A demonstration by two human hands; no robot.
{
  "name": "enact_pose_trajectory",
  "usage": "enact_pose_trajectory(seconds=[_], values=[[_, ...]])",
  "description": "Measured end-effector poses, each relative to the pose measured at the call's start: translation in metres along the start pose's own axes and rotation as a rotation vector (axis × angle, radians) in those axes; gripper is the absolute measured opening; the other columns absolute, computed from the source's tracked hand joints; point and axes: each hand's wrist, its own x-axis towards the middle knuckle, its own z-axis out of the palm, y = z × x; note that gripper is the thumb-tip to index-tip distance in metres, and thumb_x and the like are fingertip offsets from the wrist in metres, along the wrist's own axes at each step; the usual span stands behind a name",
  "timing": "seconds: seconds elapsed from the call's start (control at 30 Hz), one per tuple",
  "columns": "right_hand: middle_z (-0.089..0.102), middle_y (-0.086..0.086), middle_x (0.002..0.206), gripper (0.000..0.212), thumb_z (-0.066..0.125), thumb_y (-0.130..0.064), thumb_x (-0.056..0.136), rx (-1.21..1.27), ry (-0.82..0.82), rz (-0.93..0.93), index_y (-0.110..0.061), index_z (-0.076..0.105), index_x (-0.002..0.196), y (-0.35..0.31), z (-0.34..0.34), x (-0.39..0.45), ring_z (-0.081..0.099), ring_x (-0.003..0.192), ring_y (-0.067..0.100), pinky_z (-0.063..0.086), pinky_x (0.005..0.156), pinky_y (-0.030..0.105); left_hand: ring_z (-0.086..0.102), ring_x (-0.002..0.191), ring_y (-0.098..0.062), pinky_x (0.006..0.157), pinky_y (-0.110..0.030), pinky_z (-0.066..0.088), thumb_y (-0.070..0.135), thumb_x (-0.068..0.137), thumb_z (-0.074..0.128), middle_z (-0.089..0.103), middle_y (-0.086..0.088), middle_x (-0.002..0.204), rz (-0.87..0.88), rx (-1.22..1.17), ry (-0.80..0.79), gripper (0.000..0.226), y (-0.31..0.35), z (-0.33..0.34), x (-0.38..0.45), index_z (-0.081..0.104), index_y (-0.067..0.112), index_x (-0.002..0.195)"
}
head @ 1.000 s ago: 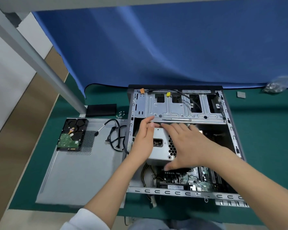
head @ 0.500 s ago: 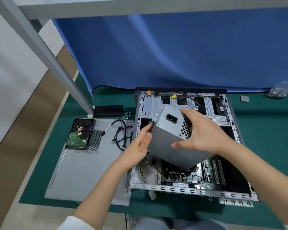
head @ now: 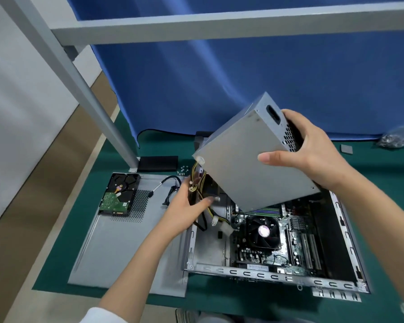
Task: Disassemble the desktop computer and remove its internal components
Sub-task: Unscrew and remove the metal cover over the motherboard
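The grey power supply [head: 247,159] hangs tilted in the air above the open computer case [head: 266,273]. My right hand [head: 313,150] grips its upper right end, thumb on the flat side. Its yellow and black cable bundle [head: 201,197] trails from the lower left corner, and my left hand [head: 187,206] holds that bundle over the case's left edge. Inside the case lie the motherboard [head: 296,243] and a black CPU fan [head: 264,231]. White connectors [head: 222,224] dangle at the cable ends.
The removed side panel [head: 117,252] lies left of the case, bearing a hard drive [head: 118,194] and loose black cables [head: 170,187]. A black box [head: 158,163] and small screws [head: 183,170] sit behind it. A metal frame post [head: 84,89] rises at left. A small bag [head: 393,138] lies far right.
The power supply has risen out of the case and swung up to the right in my right hand. My left hand left its side and took hold of the cables. The fan is now exposed.
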Motion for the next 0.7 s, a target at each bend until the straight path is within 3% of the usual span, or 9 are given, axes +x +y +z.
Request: enact_pose_trajectory(seconds=[0.1,0.2,0.27,0.3,0.37,0.43,0.5,0.6,0.7], values=[[0.067,-0.018,0.107,0.059,0.081,-0.047,0.049,0.139,-0.017,0.014,-0.052,0.057,0.103,0.003,-0.001,-0.003,0.064,0.098,0.003,0.048,0.084,0.030,0.052,0.117,-0.010,0.101,-0.030,0.041,0.013,0.089,0.059,0.057,0.009,0.128,-0.058,-0.136,0.044,0.058,0.007,-0.002,0.001,0.037,0.031,0.140],[0.067,-0.010,0.113,0.072,0.081,-0.042,0.050,0.242,-0.020,0.050,-0.036,0.057,0.119,0.013,0.002,-0.004,0.065,0.103,0.013,0.049,0.088,0.037,0.060,0.101,-0.008,0.078,-0.017,0.049,-0.015,0.085,0.042,0.066,0.009,0.110,-0.072,-0.328,0.062,0.056,0.016,-0.002,-0.005,0.050,0.026,0.122],[0.068,-0.004,0.114,0.076,0.082,-0.039,0.050,0.342,-0.003,0.090,-0.028,0.057,0.122,0.017,0.009,-0.004,0.066,0.101,0.020,0.053,0.083,0.039,0.064,0.093,-0.012,0.074,-0.020,0.050,-0.025,0.076,0.034,0.069,0.004,0.099,-0.062,-0.565,0.010,0.064,0.018,-0.001,-0.010,0.055,0.018,0.118],[0.068,-0.002,0.112,0.075,0.081,-0.036,0.051,0.403,0.006,0.106,-0.026,0.058,0.121,0.018,0.014,-0.003,0.068,0.098,0.022,0.055,0.076,0.036,0.063,0.094,-0.014,0.078,-0.023,0.049,-0.025,0.071,0.034,0.068,-0.003,0.101,-0.065,-0.740,-0.029,0.068,0.020,0.000,-0.013,0.055,0.013,0.123],[0.070,0.000,0.106,0.069,0.080,-0.034,0.051,0.496,0.023,0.136,-0.022,0.060,0.116,0.017,0.026,0.000,0.070,0.090,0.023,0.055,0.067,0.032,0.058,0.112,-0.023,0.099,-0.035,0.041,-0.015,0.058,0.041,0.061,-0.012,0.118,-0.063,-1.041,-0.135,0.077,0.024,-0.002,-0.017,0.050,0.009,0.131],[0.071,0.000,0.103,0.067,0.079,-0.034,0.050,0.559,0.031,0.174,-0.020,0.061,0.113,0.017,0.039,0.004,0.070,0.087,0.023,0.055,0.064,0.032,0.050,0.126,-0.028,0.109,-0.045,0.033,-0.006,0.049,0.048,0.056,-0.010,0.130,-0.020,-1.178,-0.185,0.084,0.027,-0.006,-0.019,0.048,0.012,0.131],[0.072,0.000,0.101,0.064,0.080,-0.029,0.053,0.612,0.017,0.218,-0.018,0.061,0.113,0.016,0.050,0.010,0.071,0.084,0.023,0.054,0.062,0.032,0.051,0.123,-0.028,0.104,-0.047,0.040,0.002,0.059,0.052,0.056,-0.010,0.130,0.033,-1.151,-0.183,0.075,0.029,-0.012,-0.020,0.045,0.011,0.133],[0.072,0.001,0.098,0.055,0.075,-0.025,0.062,0.650,-0.044,0.246,-0.014,0.060,0.114,0.014,0.063,0.018,0.070,0.080,0.021,0.053,0.059,0.030,0.064,0.107,-0.022,0.084,-0.038,0.055,0.020,0.077,0.060,0.066,-0.007,0.118,0.008,-1.053,-0.077,0.053,0.031,-0.019,-0.021,0.053,0.008,0.128],[0.072,0.003,0.098,0.053,0.073,-0.026,0.064,0.670,-0.107,0.256,-0.013,0.061,0.114,0.010,0.075,0.027,0.070,0.079,0.021,0.053,0.058,0.029,0.069,0.096,-0.016,0.070,-0.029,0.057,0.041,0.069,0.072,0.071,-0.003,0.108,-0.061,-0.995,0.029,0.063,0.031,-0.022,-0.021,0.058,0.012,0.123]])
